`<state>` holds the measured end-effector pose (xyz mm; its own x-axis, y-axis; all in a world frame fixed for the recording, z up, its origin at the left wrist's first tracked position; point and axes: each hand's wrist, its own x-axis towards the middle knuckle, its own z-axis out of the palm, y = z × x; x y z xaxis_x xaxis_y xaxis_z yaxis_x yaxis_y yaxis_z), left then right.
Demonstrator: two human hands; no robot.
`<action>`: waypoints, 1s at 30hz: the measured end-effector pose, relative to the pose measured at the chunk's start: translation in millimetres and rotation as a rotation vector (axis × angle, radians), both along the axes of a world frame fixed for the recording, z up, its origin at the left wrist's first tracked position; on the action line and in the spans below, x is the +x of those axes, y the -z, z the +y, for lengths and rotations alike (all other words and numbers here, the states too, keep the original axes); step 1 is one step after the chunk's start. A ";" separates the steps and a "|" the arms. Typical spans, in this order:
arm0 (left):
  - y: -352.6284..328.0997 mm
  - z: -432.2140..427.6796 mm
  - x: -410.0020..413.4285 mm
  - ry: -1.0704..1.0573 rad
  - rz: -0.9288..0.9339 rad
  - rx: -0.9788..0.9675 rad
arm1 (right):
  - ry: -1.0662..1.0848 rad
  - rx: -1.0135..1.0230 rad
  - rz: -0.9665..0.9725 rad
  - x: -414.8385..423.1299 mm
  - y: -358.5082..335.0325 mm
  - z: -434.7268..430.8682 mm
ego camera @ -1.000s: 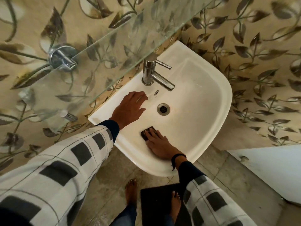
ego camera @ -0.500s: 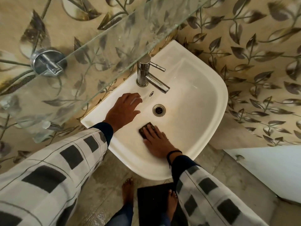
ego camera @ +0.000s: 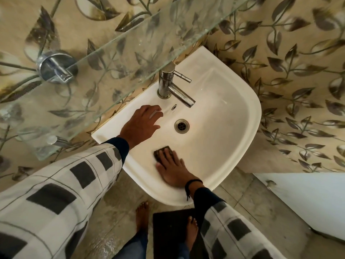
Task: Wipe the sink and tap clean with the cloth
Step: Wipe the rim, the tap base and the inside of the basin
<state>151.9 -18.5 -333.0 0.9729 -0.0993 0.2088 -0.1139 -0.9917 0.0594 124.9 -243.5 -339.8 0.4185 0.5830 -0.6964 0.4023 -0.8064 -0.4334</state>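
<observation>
A white wall sink point(ego camera: 242, 116) fills the middle of the head view, with a round drain point(ego camera: 181, 126) in its bowl. A chrome tap point(ego camera: 173, 86) stands at its back edge, spout angled over the bowl. My left hand point(ego camera: 141, 124) rests flat on the sink's left rim, fingers straight, below the tap. My right hand point(ego camera: 173, 169) presses a small dark cloth point(ego camera: 161, 151) against the bowl's near-left wall with straight fingers; most of the cloth is hidden under them.
A glass shelf point(ego camera: 104, 58) on a chrome bracket point(ego camera: 56, 68) juts out above the sink's left side, close over the tap. Leaf-patterned wall tiles surround the sink. My bare feet stand below by a dark mat point(ego camera: 171, 234). A white fixture point(ego camera: 308, 202) sits at right.
My right hand has slid the cloth slightly leftward along the bowl's near wall. My left hand stays on the rim. The camera has shifted a little.
</observation>
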 end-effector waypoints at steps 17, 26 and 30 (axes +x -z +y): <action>-3.6 -0.1 0.8 0.010 0.029 -0.052 | -0.034 -0.033 0.090 -8.7 -11.4 -6.1; -8.4 -1.2 0.4 0.011 0.037 -0.082 | 0.095 -0.203 -0.287 51.3 16.0 -22.8; -7.5 -0.8 -0.2 0.016 0.034 -0.084 | 0.070 -0.061 -0.103 5.6 9.2 0.1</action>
